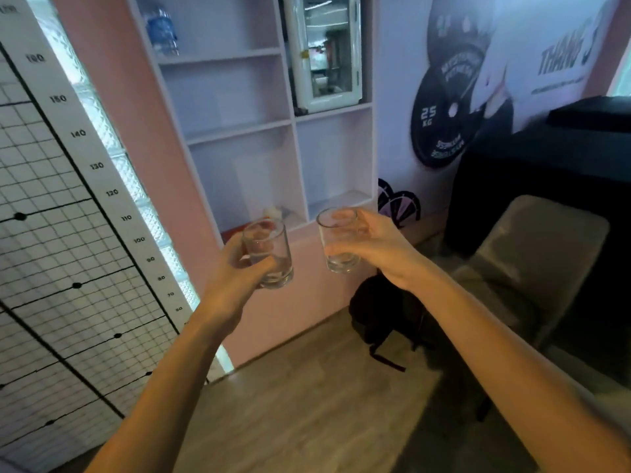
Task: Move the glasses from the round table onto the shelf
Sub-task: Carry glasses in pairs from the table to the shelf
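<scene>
Glasses in transit: your left hand grips left glass, right hand grips right glass; far shelf placement remains.

Shelf ahead, left glass beside right glass, backpack on floor below

Both bare arms stretched forward and up, elbows low, forearms converging slightly toward the middle. Left hand wrapped around a clear glass, thumb across the near side, fingers curled behind, wrist straight. Right hand closed on a second glass from its right side, thumb in front, fingers behind, wrist bent slightly inward. Hands level, near each other, not touching.
</scene>
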